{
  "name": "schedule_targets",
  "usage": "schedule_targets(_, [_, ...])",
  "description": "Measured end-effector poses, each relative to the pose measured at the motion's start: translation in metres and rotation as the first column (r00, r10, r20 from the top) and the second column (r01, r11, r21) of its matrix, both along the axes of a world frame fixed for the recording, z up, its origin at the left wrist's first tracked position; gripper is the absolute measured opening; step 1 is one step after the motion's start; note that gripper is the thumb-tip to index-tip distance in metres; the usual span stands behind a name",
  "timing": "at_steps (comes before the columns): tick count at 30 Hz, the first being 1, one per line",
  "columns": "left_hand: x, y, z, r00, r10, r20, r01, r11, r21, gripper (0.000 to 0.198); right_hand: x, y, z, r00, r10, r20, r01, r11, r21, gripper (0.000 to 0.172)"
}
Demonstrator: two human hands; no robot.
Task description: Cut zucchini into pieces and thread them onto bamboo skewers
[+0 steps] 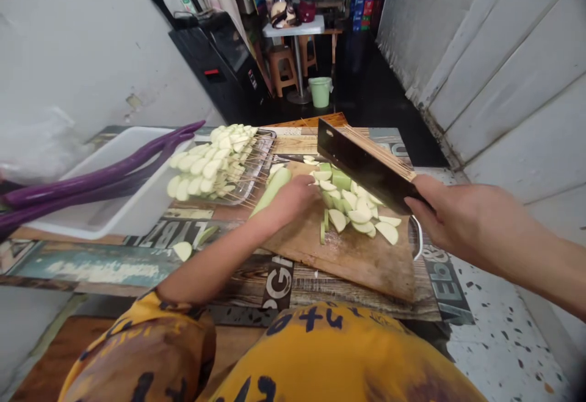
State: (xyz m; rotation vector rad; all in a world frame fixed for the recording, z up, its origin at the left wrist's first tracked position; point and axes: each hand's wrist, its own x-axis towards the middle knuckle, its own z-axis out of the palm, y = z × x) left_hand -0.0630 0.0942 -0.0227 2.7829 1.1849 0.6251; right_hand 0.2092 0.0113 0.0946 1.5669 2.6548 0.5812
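Observation:
My right hand [434,210] is closed round the handle of a dark cleaver [361,167], its broad blade tilted above the cutting board [361,271]. Under and beside the blade lies a pile of pale green squash slices [361,210], mostly half-rounds. At the left side of this pile, my left hand [300,197] has its fingers bent together; what they grip, if anything, is hidden. A long piece of peeled-looking green squash [276,188] rests just left of that hand. Behind the cleaver, a bundle of thin wooden skewers [379,152] lies on the table.
Skewered slices [213,161] are stacked on a tray [266,158] at the back left. Long purple eggplants [114,170] lie across a white plastic tub [116,222]. A stray slice [183,251] sits near the front. Beyond stand a green bucket [320,92] and a small table [297,28].

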Motion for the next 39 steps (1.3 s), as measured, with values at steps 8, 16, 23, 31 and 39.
schedule_targets(8, [0.034,-0.054,0.007,0.886,-0.392,-0.249,0.412,0.911,0.029,0.048,0.024,-0.008,-0.020,0.988,0.052,0.142,-0.087,0.963,0.254,0.028])
schedule_targets(16, [0.061,-0.036,-0.003,0.815,-0.485,-0.317,0.520,0.854,0.029,0.041,0.053,-0.010,-0.036,0.981,0.061,0.186,-0.115,0.949,0.294,0.019])
schedule_targets(23, [0.038,0.017,-0.007,0.825,-0.438,-0.358,0.479,0.877,0.030,0.046,0.075,-0.014,-0.045,0.980,0.033,0.197,-0.083,0.963,0.255,0.023])
schedule_targets(31, [0.020,0.027,0.010,0.905,-0.385,-0.179,0.416,0.890,0.186,0.035,0.081,-0.022,-0.044,0.980,0.051,0.194,-0.104,0.956,0.274,0.021])
schedule_targets(39, [0.054,-0.014,0.043,0.918,-0.375,-0.128,0.381,0.924,0.030,0.054,0.071,-0.014,-0.043,0.945,0.174,0.278,-0.235,0.951,0.203,0.009])
